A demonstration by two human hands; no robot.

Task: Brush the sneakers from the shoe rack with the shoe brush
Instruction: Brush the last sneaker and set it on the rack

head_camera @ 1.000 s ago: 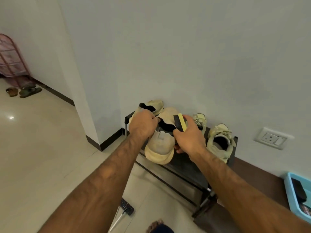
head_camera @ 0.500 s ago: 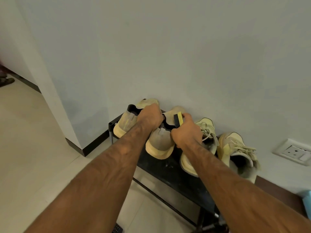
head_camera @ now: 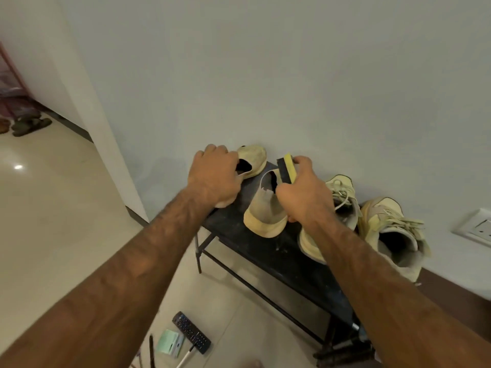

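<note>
While the right hand (head_camera: 305,195) grips the shoe brush (head_camera: 286,170) between thumb and fingers, the brush stands out above the knuckles, over the open collar of the second sneaker (head_camera: 264,211). It is a flat block with a yellow back and a black bristle side. The left hand (head_camera: 212,176) curls its fingers over the collar of the leftmost sneaker (head_camera: 253,158). Both sneakers are pale beige with thick cream soles, standing on the dark flat top of the shoe rack (head_camera: 233,221).

Matt cloth sneakers (head_camera: 265,208) sit on a dull black metal-framed shoe rack (head_camera: 268,251) above glossy floor tiles (head_camera: 53,208).
</note>
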